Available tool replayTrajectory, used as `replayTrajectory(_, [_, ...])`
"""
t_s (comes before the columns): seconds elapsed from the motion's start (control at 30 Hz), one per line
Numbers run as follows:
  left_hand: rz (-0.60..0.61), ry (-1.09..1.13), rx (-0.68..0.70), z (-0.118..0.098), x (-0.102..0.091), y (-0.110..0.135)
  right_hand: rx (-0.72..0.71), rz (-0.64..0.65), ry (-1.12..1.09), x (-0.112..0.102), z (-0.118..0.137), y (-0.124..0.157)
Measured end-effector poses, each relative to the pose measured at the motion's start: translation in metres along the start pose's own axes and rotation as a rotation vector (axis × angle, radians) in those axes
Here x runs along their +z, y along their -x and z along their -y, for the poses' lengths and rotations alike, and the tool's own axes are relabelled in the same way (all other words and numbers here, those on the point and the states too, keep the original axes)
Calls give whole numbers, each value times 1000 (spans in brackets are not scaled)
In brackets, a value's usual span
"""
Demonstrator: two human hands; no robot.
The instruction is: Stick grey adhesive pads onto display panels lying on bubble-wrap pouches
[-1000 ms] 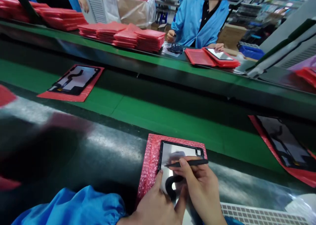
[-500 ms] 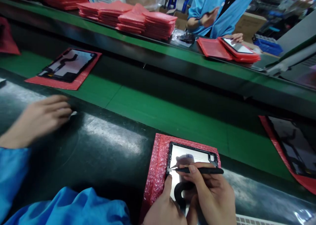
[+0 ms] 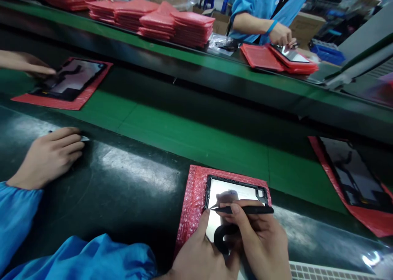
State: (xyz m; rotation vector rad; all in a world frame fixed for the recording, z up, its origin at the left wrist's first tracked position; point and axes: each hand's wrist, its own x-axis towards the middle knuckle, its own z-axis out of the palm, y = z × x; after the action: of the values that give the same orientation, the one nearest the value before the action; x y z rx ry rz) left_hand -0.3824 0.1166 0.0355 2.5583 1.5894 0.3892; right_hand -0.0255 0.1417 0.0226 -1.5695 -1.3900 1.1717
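Note:
My right hand [image 3: 264, 239] grips black tweezers [image 3: 251, 210] like a pen, their tips at the left edge of a tablet screen panel [image 3: 215, 190]. The panel has a shiny silver back, a black frame and a curved black flex cable [image 3: 219, 237]. With its thumb pressed on the frame's left edge beside the tweezer tips, my left hand [image 3: 202, 251] steadies the panel; its other fingers are partly hidden. Under the panel lies a red bubble-wrap pouch [image 3: 188, 214]. Anything small at the tweezer tips is too tiny to make out.
A co-worker's hand [image 3: 52, 157] rests at left; another reaches to a screen panel [image 3: 80, 77] on the green belt [image 3: 159, 128]. A third panel [image 3: 353, 173] lies right. Red pouches [image 3: 192, 28] are stacked on the shelf, where a person in blue [image 3: 251, 5] works.
My left thumb has slid up to the tweezer tips, where a small pale piece showed before. A hand has reached the left belt panel. The person across has lowered a hand onto a panel.

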Motion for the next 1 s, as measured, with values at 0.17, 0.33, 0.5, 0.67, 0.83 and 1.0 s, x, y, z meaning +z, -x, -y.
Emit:
replayTrajectory(0.17, [88,45,213,-135,53,-38,-10,-30,-47,7,7,-1])
replayTrajectory(0.33, [113,43,332,-181,81,-55,10,-33,-74,6,7,3])
replayTrajectory(0.5, [161,5,378,-181,74,-66,16,-25,-195,-1,3,4])
replayTrajectory(0.67, [370,58,355,-180,59,-67,-25,-57,-414,-40,12,3])
replayTrajectory(0.83, [408,125,192,-185,48,-62,29,-147,-400,-117,12,13])
replayTrajectory(1.0, [240,-29,224,-211,47,-54,103,-159,-188,-171,-23,41])
